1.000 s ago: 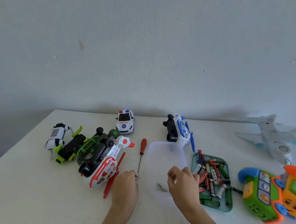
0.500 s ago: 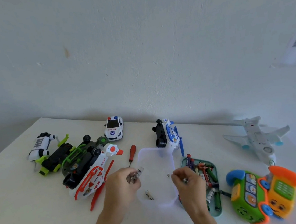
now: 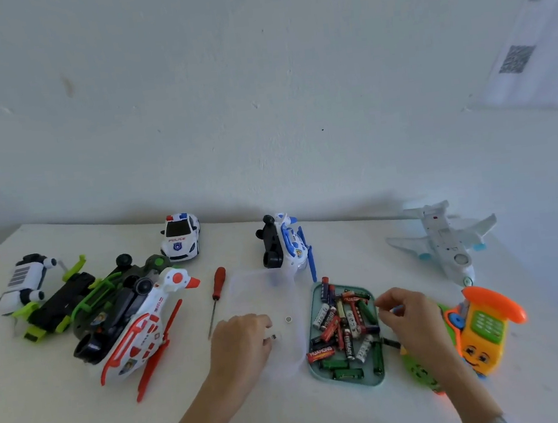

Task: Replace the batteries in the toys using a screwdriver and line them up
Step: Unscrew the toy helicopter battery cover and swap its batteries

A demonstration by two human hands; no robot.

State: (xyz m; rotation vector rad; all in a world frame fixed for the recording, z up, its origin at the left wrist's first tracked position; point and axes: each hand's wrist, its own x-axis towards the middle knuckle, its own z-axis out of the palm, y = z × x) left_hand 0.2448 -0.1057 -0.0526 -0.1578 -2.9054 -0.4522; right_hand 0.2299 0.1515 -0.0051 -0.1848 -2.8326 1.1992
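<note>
Leftward, my left hand (image 3: 241, 344) pinched a small dark part (image 3: 274, 337) over the clear plastic tray (image 3: 244, 284), beside the red-handled screwdriver (image 3: 217, 297); right of the green tray of loose batteries (image 3: 349, 381), my right hand (image 3: 407, 316) curled, its contents unclear.

The right hand (image 3: 407, 315) has moved from the clear container (image 3: 263, 302) past the battery tray (image 3: 350, 381).
</note>
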